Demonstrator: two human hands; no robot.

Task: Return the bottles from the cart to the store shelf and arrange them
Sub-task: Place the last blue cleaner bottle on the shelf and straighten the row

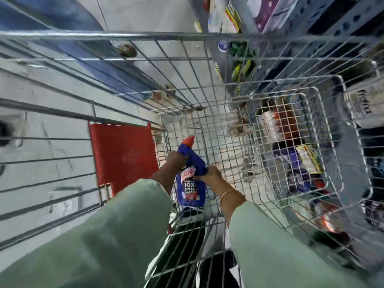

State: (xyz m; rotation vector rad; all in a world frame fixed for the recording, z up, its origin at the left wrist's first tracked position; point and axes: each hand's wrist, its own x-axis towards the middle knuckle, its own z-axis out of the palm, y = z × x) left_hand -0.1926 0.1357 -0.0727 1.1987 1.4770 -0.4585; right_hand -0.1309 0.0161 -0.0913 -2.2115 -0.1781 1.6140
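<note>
I look straight down into a wire shopping cart (207, 94). A blue bottle (192, 183) with a red cap and a red-and-white label lies at the near end of its basket. My left hand (173, 163) grips it near the neck. My right hand (209, 173) holds its side, a thin bangle on that wrist. Both arms wear pale green sleeves. Seen through the cart's right wall is the store shelf (297, 154), with more blue bottles and packaged goods on it.
A red fold-down seat flap (122, 154) sits at the cart's left, by my left hand. Another person's blue-clad legs (99, 57) and sandalled feet stand on the pale floor beyond the cart's far left side. Shelves with yellow price tags (233, 16) rise at the upper right.
</note>
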